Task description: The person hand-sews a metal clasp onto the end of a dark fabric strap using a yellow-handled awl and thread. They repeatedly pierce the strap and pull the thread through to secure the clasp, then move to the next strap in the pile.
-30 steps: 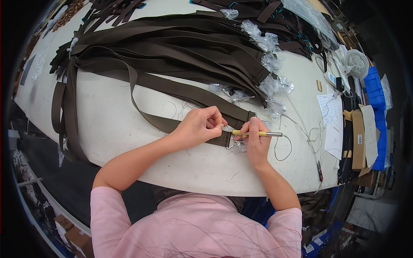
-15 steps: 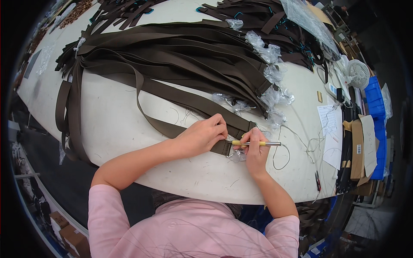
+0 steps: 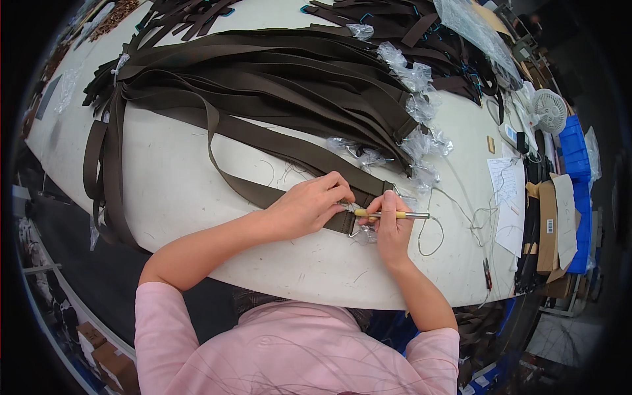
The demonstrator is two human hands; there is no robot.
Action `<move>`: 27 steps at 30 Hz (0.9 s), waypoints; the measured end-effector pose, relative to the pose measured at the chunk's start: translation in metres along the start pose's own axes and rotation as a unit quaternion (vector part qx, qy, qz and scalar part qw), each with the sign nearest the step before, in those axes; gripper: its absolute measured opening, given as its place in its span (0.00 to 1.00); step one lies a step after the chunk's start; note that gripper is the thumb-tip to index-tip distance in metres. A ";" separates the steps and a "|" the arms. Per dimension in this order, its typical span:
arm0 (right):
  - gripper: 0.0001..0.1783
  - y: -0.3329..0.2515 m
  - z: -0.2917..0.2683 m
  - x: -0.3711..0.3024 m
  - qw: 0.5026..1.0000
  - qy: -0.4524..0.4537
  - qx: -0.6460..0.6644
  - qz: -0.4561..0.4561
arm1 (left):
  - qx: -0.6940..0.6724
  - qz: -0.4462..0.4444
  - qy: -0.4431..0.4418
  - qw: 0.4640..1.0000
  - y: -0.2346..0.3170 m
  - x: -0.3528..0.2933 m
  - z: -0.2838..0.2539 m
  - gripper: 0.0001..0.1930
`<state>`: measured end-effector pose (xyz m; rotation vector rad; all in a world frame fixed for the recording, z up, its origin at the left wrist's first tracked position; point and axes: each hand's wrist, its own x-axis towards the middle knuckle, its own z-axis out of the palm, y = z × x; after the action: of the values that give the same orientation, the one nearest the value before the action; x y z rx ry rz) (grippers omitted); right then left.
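Note:
My right hand point(image 3: 394, 232) grips a slim pen-like tool point(image 3: 416, 215) with a yellow grip and a metal shaft. The tool's tip points left, at the end of a dark brown webbing strap point(image 3: 339, 224) with stitching and a wire-like metal ring. Just left of that tip, my left hand point(image 3: 308, 205) has its fingers closed in a pinch over the strap. Fine thread shows at its fingertips, but exactly what is pinched is too small to be sure. Clear plastic point(image 3: 367, 235) wraps the ring beside my right fingers. A second strap end point(image 3: 378, 188) lies just beyond.
A large bundle of brown straps point(image 3: 263, 72), tied at the left, spreads over the white table point(image 3: 296, 276). Plastic-wrapped ends point(image 3: 421, 108) lie at its right. Loose cord, paper sheets point(image 3: 505, 191), small snips point(image 3: 487, 273) and a white fan point(image 3: 549, 110) are on the right.
My left fingers have shifted slightly up and right, and thread now shows between them and the tool tip. The tool has risen a little and lies more level.

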<state>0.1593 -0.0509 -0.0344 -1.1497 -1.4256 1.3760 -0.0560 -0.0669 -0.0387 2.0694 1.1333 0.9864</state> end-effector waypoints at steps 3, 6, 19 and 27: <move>0.25 -0.001 0.001 0.000 1.000 0.002 0.003 0.006 | 0.023 0.020 -0.001 1.000 -0.003 -0.002 0.004 0.05; 0.26 0.000 0.000 0.000 1.000 0.000 0.000 0.014 | 0.054 0.013 0.006 0.998 -0.004 0.000 0.009 0.05; 0.26 -0.001 0.002 0.000 1.000 0.005 -0.009 -0.003 | 0.079 0.021 0.012 0.997 -0.004 -0.001 0.013 0.06; 0.25 0.003 -0.003 0.000 1.000 0.010 0.016 0.001 | 0.088 0.018 -0.004 0.996 -0.001 -0.001 0.010 0.05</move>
<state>0.1629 -0.0503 -0.0376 -1.1411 -1.3835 1.3803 -0.0489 -0.0689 -0.0449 2.2373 1.2199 0.9229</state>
